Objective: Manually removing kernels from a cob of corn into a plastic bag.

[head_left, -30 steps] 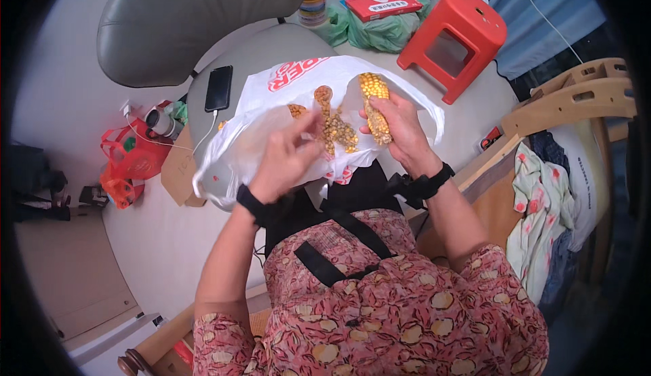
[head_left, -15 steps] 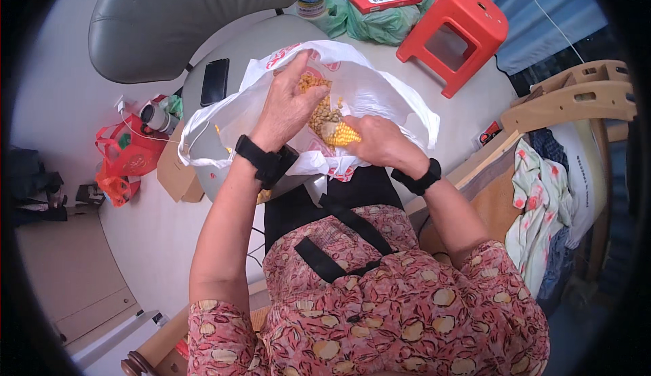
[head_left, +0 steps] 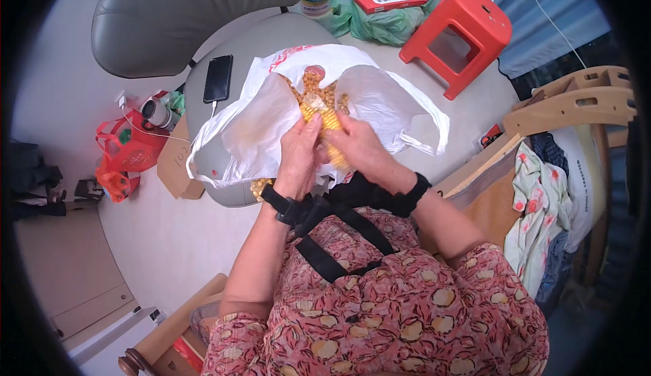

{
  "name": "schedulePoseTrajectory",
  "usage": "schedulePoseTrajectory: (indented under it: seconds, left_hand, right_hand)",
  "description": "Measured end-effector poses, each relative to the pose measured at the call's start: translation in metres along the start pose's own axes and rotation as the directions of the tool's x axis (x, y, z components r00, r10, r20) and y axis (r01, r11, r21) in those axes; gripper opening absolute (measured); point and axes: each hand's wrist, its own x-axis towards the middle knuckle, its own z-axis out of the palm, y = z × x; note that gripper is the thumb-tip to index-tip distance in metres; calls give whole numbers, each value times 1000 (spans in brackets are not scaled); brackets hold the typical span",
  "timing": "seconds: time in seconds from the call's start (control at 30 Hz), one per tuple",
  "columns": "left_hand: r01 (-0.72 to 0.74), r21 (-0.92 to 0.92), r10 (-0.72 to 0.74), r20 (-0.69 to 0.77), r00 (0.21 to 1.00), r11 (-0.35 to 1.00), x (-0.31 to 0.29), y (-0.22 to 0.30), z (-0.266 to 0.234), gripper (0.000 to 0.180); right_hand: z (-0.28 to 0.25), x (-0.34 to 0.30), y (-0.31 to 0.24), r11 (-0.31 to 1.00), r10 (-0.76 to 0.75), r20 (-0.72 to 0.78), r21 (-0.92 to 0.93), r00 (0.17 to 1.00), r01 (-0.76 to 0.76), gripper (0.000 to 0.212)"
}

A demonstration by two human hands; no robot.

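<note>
A yellow corn cob [head_left: 331, 122] is between my two hands, low over the mouth of a white plastic bag [head_left: 252, 128]. Its upper end looks pale and partly stripped. My left hand [head_left: 298, 155] is closed round the cob's left side, thumb upward. My right hand [head_left: 364, 147] grips it from the right, thumb pressed along the kernels. The fingers beneath are mostly hidden, and I cannot tell whether there is one piece of cob or two. Loose corn kernels [head_left: 342, 99] lie in the bag beyond my hands. The bag rests spread open on a grey chair seat.
A black phone [head_left: 218, 77] with a white cable lies on the grey chair [head_left: 203, 128], left of the bag. More corn [head_left: 260, 187] shows beside my left wrist. A red stool [head_left: 462, 37] stands at far right, a red bag [head_left: 135, 142] at left, a wooden bed frame [head_left: 563, 108] at right.
My left hand has come back toward me from the bag's far side and now holds the cob together with my right hand. The cob has turned more upright. The bag's opening has shifted.
</note>
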Motion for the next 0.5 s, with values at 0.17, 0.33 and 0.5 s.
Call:
schedulePoseTrajectory:
  seconds: [0.17,0.33,0.5]
  left_hand:
    - [105,33,-108,92,990,994,-9,15,-11,33]
    - [107,114,-120,116,986,988,-16,9,-25,40]
    - [50,120,-71,175,982,991,-17,-1,-21,52]
  right_hand:
    - [-6,-2,-6,991,-72,113,-102,991,84,32]
    - [-20,7,-14,900,318,-2,317,948,-301,27]
    - [-19,6,-11,872,299,81,382,951,-307,30]
